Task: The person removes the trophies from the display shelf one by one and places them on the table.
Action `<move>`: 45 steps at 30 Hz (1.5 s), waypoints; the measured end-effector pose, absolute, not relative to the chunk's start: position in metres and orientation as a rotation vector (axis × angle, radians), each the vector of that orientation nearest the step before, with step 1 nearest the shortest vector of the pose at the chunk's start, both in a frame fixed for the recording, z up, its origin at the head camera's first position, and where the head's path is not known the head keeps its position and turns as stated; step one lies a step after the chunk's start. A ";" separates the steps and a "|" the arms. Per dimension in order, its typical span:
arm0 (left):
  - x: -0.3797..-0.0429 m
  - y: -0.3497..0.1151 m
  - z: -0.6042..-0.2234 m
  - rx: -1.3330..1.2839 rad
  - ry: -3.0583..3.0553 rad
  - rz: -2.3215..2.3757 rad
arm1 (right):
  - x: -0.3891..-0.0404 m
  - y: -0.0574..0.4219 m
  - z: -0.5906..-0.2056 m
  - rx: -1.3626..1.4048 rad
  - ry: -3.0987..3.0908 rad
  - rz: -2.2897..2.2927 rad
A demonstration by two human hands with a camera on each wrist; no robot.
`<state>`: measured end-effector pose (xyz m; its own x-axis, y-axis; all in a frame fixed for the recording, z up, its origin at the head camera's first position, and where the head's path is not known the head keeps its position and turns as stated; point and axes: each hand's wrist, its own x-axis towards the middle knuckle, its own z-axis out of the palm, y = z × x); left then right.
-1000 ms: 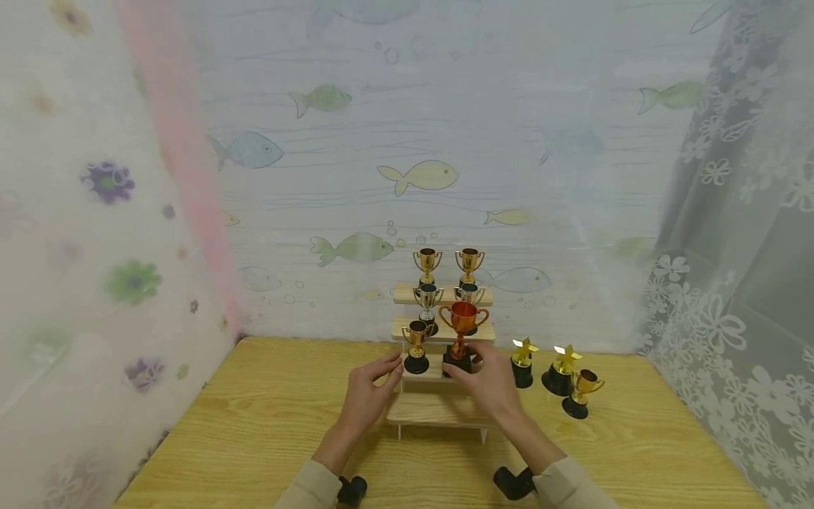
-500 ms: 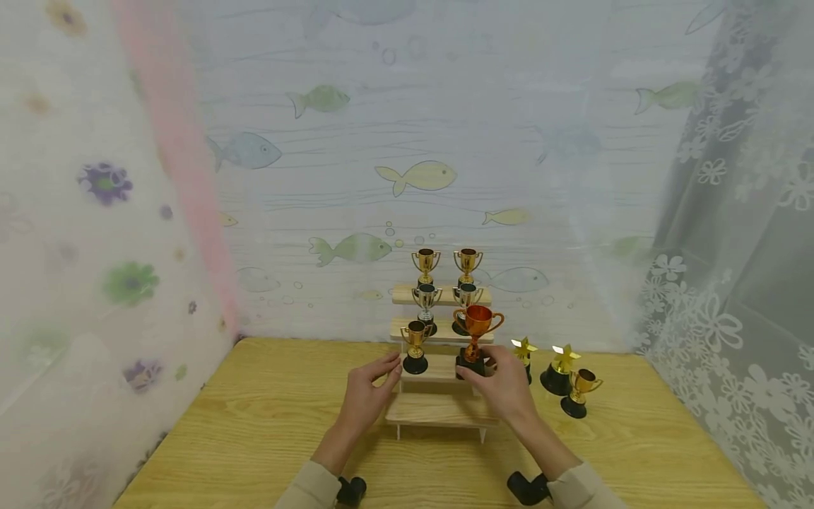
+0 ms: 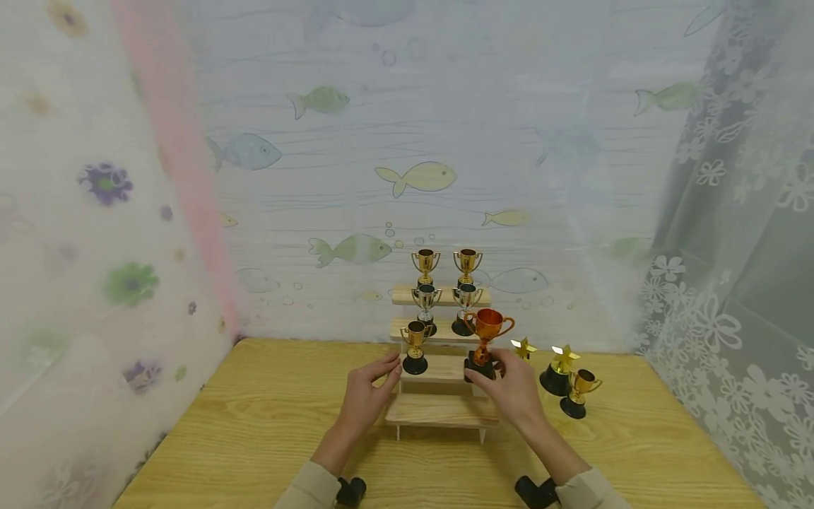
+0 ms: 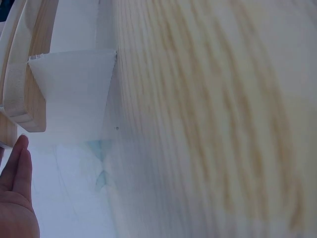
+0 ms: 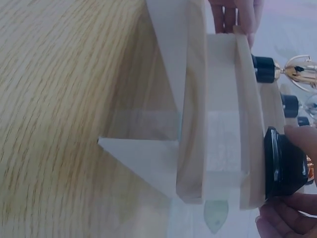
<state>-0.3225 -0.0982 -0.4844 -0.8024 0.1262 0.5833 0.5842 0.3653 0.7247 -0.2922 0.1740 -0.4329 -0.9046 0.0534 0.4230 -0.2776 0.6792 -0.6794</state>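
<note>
In the head view, my right hand (image 3: pixel 516 390) grips an orange-bronze trophy cup (image 3: pixel 489 325) by its black square base, at the right end of the stand's second-lowest shelf (image 3: pixel 439 367). The right wrist view shows that black base (image 5: pixel 285 166) right against the shelf, with thumb and fingers on either side. My left hand (image 3: pixel 367 396) has its fingers extended at the left end of the same shelf, beside a small gold trophy cup (image 3: pixel 416 346). Seen from the left wrist, the left fingers (image 4: pixel 22 171) are straight near the wooden boards.
Two silver cups (image 3: pixel 427 300) stand one shelf higher, two gold cups (image 3: pixel 426 261) on top. The lowest shelf (image 3: pixel 441 410) is bare. On the table right of the stand are two star trophies (image 3: pixel 562 362) and a gold cup (image 3: pixel 583 385). A fish-print curtain (image 3: pixel 356 191) hangs behind.
My right hand has shifted the orange-bronze trophy cup to the right, from nearer the shelf's middle to its right end. My left hand stays in place.
</note>
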 end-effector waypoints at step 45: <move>-0.321 -0.097 -0.484 -0.578 -2.205 -1.459 | -0.284 0.217 -0.433 0.087 -2.545 1.045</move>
<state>-0.3215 -0.0967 -0.4836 -0.8199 0.1040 0.5630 0.5589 0.3587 0.7476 -0.2840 0.2174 -0.4329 -0.9233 0.0880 0.3738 -0.2001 0.7206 -0.6638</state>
